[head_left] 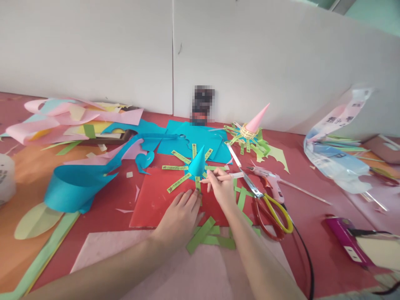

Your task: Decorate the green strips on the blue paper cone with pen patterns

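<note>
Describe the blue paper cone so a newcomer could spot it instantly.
On the red tabletop, find the flat red board under the left hand. Near its far edge is the blue paper cone, ringed by radiating green paper strips. Its blue colour distinguishes it from the pink paper cone farther back.

Scissors (pixel 257 192) and a glue gun (pixel 274 181) suggest a craft workshop.

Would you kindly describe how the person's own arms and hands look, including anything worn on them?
Both the left hand and the right hand are ungloved, with no wristwatch or bracelet showing. The left forearm and right forearm are bare, with no sleeves in view. Finer markings are too blurred to tell.
</note>
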The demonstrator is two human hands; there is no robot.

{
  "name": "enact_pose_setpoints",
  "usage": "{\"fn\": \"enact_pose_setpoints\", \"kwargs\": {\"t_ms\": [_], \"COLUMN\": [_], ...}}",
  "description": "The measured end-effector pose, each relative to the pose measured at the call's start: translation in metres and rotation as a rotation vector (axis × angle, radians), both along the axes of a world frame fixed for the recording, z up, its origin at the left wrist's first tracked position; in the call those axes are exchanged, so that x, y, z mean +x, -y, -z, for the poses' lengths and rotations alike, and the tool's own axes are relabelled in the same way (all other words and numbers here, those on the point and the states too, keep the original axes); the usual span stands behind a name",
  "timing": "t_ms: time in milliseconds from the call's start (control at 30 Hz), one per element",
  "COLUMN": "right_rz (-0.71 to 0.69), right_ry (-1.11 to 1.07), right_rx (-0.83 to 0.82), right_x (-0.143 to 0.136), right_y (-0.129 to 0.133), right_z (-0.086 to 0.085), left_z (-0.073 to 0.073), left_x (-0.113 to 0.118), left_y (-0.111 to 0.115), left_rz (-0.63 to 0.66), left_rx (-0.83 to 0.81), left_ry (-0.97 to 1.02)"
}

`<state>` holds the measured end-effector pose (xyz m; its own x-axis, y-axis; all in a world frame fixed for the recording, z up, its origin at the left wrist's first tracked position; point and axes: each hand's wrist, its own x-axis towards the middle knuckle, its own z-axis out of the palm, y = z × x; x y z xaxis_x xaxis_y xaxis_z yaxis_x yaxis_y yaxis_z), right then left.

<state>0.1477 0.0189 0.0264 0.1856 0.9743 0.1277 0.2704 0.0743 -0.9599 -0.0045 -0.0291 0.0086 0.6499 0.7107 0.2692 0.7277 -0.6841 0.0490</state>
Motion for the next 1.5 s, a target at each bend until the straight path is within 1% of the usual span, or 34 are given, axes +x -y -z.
{"fn": "enact_pose_setpoints", "kwargs": {"t_ms": [267, 700, 900, 1000, 1267, 1500], "right_rz": [0.002, 0.027, 0.018, 0.025, 0.013, 0.006], "right_ry": [-0.003, -0.057, -0.002, 0.020, 0.009, 0.003], "right_rx": [-0.004, 0.014, 0.040, 0.027, -0.003, -0.005], "right_x": [0.0000, -0.0003, -0.0019, -0.0024, -0.0017, -0.0009], "right_y": [-0.0001, 0.0002, 0.0040, 0.0051, 0.0044, 0.0043], "right_z": [-0.0011, 0.0022, 0.0011, 0.0015, 0.0032, 0.0012], "left_z": [0.0017, 0.0007, -0.0008, -0.0009, 0.0013, 0.0004], "left_x": [-0.0001, -0.0005, -0.0006, -0.0006, -0.0005, -0.0011], "left_y": [0.0003, -0.0001, -0.0001, -0.0007, -0.0009, -0.0012], "left_rz": [0.006, 0.010, 0.018, 0.009, 0.012, 0.018], "left_rx": [0.043, 0.044, 0.034, 0.022, 0.028, 0.032], "left_ry": [-0.001, -0.002, 0.001, -0.001, 0.019, 0.032]}}
